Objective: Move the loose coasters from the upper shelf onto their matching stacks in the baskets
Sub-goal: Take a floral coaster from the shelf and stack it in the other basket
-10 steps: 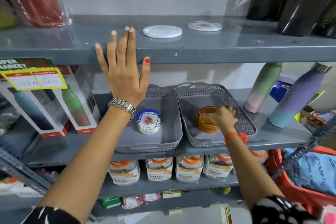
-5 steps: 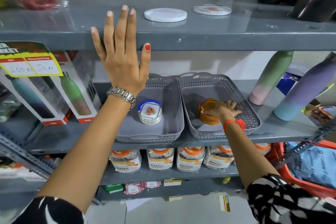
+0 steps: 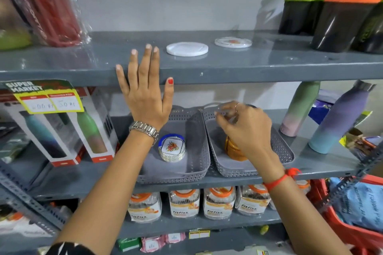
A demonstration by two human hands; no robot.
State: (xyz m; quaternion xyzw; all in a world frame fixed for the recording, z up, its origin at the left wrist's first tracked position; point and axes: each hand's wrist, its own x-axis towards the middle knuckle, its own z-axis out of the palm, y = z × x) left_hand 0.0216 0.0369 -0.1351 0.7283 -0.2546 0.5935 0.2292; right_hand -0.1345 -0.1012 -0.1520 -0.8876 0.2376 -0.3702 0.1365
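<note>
Two loose coasters lie on the upper shelf (image 3: pixel 238 66): a plain white round coaster (image 3: pixel 187 48) and, to its right, a clear one with a flower print (image 3: pixel 233 42). On the shelf below stand two grey baskets. The left basket (image 3: pixel 176 176) holds a stack of blue-rimmed flower coasters (image 3: pixel 172 150). In the right basket (image 3: pixel 284 151) is an orange stack (image 3: pixel 233 149), partly hidden by my right hand (image 3: pixel 244 128), which hovers above it, fingers loosely curled and empty. My left hand (image 3: pixel 145 97) rests flat and spread against the upper shelf's front edge, left of the white coaster.
Black shaker bottles (image 3: pixel 339 12) with green and orange lids stand at the upper right, wrapped red goods (image 3: pixel 51 10) at the upper left. Pastel bottles (image 3: pixel 339 118) lean right of the baskets, boxed bottles (image 3: pixel 62 130) to the left. Jars (image 3: pixel 184 203) fill the shelf below.
My right hand has lifted off the orange stack and risen above the right basket. My left hand stays on the shelf edge. The camera has tilted up.
</note>
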